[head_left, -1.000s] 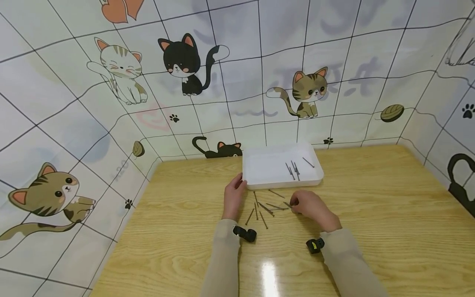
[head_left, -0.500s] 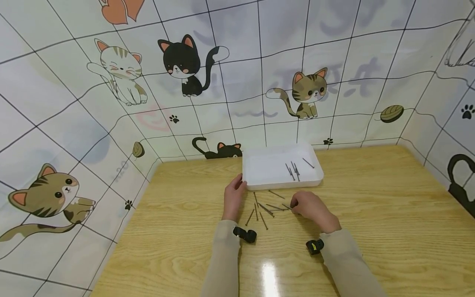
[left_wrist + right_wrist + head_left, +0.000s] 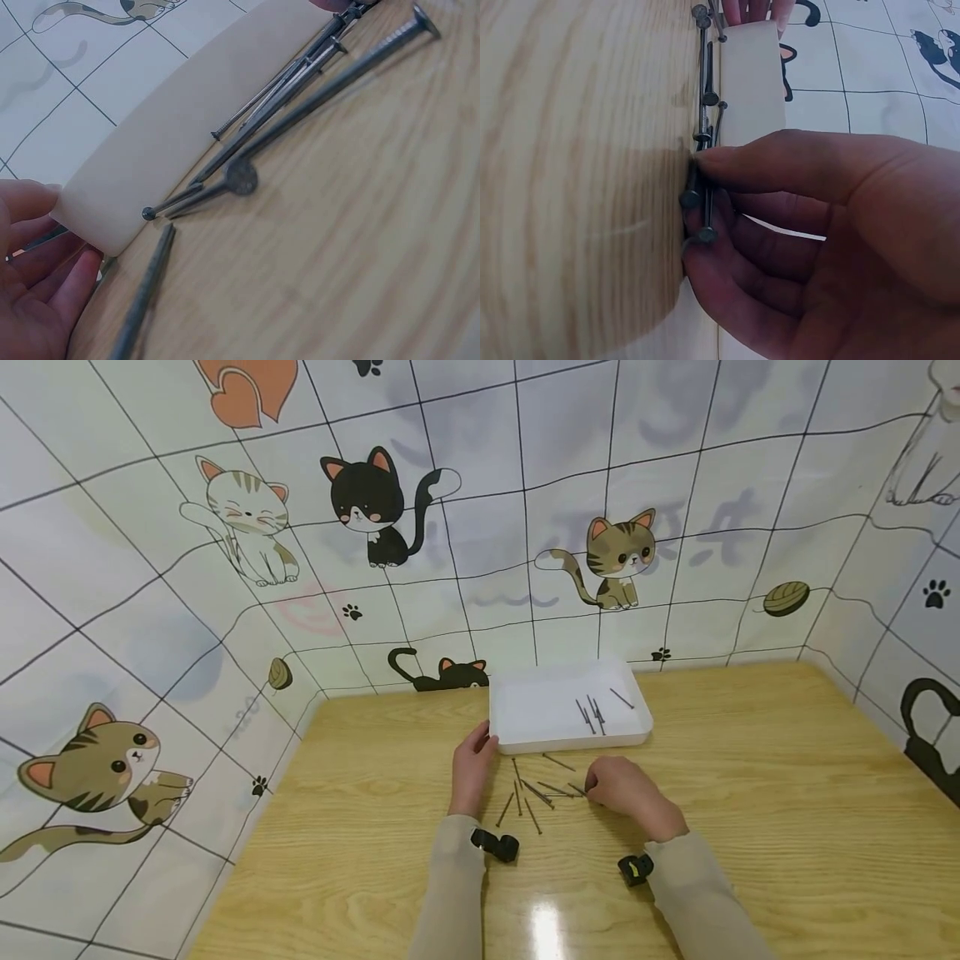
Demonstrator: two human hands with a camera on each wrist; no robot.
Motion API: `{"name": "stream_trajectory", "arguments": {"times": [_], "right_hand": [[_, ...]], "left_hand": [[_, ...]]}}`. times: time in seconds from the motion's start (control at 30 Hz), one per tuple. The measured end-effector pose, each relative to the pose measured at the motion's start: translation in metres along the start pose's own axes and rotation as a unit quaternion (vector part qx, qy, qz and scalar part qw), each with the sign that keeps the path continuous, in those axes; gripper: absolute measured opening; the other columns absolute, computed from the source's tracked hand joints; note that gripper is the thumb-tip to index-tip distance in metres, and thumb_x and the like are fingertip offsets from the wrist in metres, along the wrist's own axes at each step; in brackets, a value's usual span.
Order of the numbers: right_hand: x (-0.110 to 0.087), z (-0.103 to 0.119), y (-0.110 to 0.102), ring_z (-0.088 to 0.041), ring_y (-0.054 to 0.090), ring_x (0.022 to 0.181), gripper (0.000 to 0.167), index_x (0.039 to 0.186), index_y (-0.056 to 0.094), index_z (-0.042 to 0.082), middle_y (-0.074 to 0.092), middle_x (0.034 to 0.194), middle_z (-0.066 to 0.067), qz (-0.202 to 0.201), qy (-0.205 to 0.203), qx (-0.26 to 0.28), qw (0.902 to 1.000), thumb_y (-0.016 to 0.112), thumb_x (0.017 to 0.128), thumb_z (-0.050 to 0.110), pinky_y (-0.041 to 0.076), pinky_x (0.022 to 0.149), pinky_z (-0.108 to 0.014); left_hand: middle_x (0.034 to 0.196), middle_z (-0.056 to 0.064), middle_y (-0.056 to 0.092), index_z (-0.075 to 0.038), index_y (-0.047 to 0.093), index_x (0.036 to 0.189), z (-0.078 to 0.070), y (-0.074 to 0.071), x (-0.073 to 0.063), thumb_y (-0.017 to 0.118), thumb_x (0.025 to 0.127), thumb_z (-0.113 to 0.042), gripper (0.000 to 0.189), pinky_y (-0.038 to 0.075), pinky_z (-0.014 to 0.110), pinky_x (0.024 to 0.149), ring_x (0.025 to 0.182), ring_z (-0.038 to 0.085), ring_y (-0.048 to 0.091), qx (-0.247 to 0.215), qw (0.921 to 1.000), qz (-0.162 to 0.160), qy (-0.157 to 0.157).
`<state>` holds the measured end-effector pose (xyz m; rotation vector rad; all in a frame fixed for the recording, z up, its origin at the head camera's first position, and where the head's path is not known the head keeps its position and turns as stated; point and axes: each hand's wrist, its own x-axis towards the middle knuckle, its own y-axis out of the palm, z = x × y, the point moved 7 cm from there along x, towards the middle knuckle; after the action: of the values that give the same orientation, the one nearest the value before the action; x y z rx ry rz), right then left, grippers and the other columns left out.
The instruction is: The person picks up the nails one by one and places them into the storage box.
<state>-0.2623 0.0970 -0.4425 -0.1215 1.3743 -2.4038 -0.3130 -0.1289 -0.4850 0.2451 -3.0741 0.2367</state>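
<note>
A shallow white tray [image 3: 562, 747] stands at the back of the table with several dark nails [image 3: 592, 714] lying in its right half. My left hand [image 3: 472, 770] holds the tray's front left corner; in the left wrist view the thumb lies on its wall and the fingers go round the side. On the wood before the tray lies a loose scatter of nails [image 3: 537, 793]. My right hand [image 3: 622, 789] is at the right end of this scatter, pinching a nail [image 3: 691, 196] between thumb and fingers. Another nail [image 3: 707, 234] lies against those fingers.
The wooden table [image 3: 360, 860] meets a patterned wall covering [image 3: 450, 552] right behind the tray and at both sides. Small black cameras [image 3: 497, 845] are strapped to both wrists.
The head view has tilted up slightly, so everything sits a little lower in it. The nail at my right fingertips has shifted slightly; my left hand keeps its place on the tray.
</note>
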Motion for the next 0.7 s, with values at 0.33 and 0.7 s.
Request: {"name": "stream_trajectory", "arguments": {"times": [0.33,0.7], "right_hand": [[-0.0036,0.0021,0.0008,-0.013,0.049,0.056,0.007,0.080,0.066,0.007,0.058,0.070,0.001,0.021,-0.005,0.031,0.9993,0.063,0.075,0.003,0.041,0.052,-0.029],[-0.0041,-0.0003,0.0049,-0.015,0.050,0.052,0.026,0.105,0.059,0.004,0.057,0.064,-0.001,0.049,0.006,0.056,0.9972,0.058,0.079,0.002,0.038,0.049,-0.029]], "left_hand": [[0.127,0.000,0.050,-0.018,0.049,0.129,0.0038,0.0003,0.0000,0.055,0.089,-0.028,0.042,0.037,0.034,0.094,0.113,0.014,0.046,-0.005,1.0000,-0.002,-0.002],[0.127,0.000,0.050,-0.017,0.049,0.130,0.0010,-0.0003,0.0003,0.055,0.089,-0.027,0.042,0.037,0.034,0.093,0.112,0.012,0.046,0.004,1.0000,-0.003,0.002]]}}
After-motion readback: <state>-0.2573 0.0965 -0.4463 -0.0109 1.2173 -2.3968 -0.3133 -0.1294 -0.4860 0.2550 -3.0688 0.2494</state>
